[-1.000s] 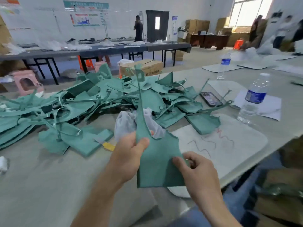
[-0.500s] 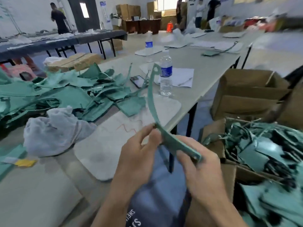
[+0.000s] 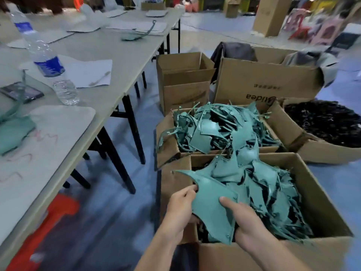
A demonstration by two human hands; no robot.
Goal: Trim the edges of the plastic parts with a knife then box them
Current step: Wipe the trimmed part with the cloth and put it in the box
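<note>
Two bare forearms reach up from the bottom edge toward the lower centre of the frame. The left hand [image 3: 180, 207], left of centre, pinches with curled fingers and thumb. The right hand [image 3: 247, 224], just to its right, lies palm down, thumb extended toward the upper left.

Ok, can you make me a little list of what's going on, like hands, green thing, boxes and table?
left hand: grips the green part's left edge
right hand: thumb on top of the part
green part: held flat over the near box
near box: full of green parts
far box: heaped with green pieces
table: water bottle, phone
</note>
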